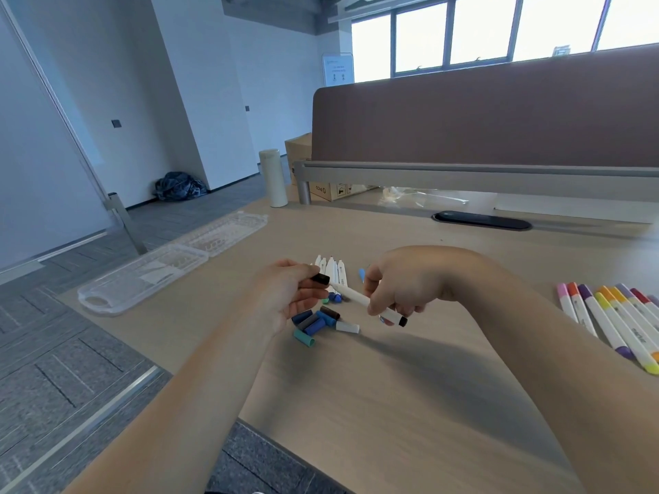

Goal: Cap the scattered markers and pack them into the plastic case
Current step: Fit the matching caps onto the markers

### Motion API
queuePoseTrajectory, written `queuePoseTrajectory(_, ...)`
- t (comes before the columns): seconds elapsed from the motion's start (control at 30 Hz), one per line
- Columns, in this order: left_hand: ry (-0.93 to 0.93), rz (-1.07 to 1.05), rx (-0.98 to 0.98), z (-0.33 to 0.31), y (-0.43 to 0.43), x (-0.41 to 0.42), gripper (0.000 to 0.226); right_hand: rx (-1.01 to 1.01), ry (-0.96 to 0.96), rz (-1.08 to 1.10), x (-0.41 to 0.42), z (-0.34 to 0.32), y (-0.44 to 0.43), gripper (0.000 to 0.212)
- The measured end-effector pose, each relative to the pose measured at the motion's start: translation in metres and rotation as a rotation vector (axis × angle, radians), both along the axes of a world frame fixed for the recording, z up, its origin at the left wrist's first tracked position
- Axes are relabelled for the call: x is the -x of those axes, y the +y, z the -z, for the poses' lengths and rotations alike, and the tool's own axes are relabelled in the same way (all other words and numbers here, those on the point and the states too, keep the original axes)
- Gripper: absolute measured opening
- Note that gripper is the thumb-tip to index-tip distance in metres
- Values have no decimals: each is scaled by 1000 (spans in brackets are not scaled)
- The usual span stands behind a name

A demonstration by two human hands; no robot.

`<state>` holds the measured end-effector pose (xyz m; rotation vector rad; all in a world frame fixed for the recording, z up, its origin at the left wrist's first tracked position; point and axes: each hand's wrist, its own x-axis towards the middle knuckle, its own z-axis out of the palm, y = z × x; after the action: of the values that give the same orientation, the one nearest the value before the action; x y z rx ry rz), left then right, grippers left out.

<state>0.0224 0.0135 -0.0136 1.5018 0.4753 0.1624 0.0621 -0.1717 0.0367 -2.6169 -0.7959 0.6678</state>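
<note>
My right hand (396, 283) grips a white marker (356, 297) that has a black cap on its near end and points toward my left hand. My left hand (289, 294) pinches a loose black cap (321, 279) just off the marker's far tip. Beneath the hands lies a heap of loose caps (315, 322) in blue, teal, grey, brown and white. Several uncapped white markers (331, 270) lie side by side behind the hands. The clear plastic case (171, 262) lies open on the table to the left.
A row of capped coloured markers (613, 319) lies at the right of the wooden table (392, 386). A cream bottle (274, 178), a brown desk divider (485, 119) and a cardboard box (331, 188) stand at the back. The table's edge runs along the left, above grey carpet.
</note>
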Motion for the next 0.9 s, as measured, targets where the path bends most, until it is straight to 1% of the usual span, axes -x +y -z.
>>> queuePoseTrajectory(0.13, -6, 6, -87, 0, -4, 1, 12, -24, -38, 0, 1, 0, 0, 6)
queuePoseTrajectory(0.23, -10, 18, -212, -1, -11, 0, 10, -50, -120, -23, 4, 1, 3, 6)
queuePoseTrajectory(0.3, -14, 5, -267, -2, -13, -1, 15, -61, -193, -44, 6, 3, 6, 14)
queuePoseTrajectory(0.37, -23, -9, -281, -2, -13, -1, 20, -78, -244, -40, 5, 5, 9, 20)
queuePoseTrajectory(0.43, -29, -11, -296, -1, -13, -1, 21, -86, -264, -37, 4, 7, 10, 18)
queuePoseTrajectory(0.53, -41, -5, -343, -1, -14, -4, 16, -73, -255, -27, 4, 10, 11, 13)
queuePoseTrajectory(0.6, -50, 33, -330, -4, -13, -6, 15, -95, -261, 32, 2, 14, 14, 16)
queuePoseTrajectory(0.67, -51, 52, -346, -8, -12, -7, 22, -116, -295, 146, -4, 19, 17, 22)
queuePoseTrajectory(0.73, -40, 20, -423, -11, -7, -9, 28, -62, -334, 241, -8, 25, 21, 27)
queuePoseTrajectory(0.77, -38, 2, -451, -12, -5, -10, 27, -20, -347, 263, -9, 28, 24, 30)
queuePoseTrajectory(0.83, -33, -19, -458, -12, 0, -9, 23, 34, -350, 280, -14, 34, 30, 30)
queuePoseTrajectory(0.9, -29, -39, -432, -12, 6, -6, 20, 75, -363, 286, -19, 39, 37, 26)
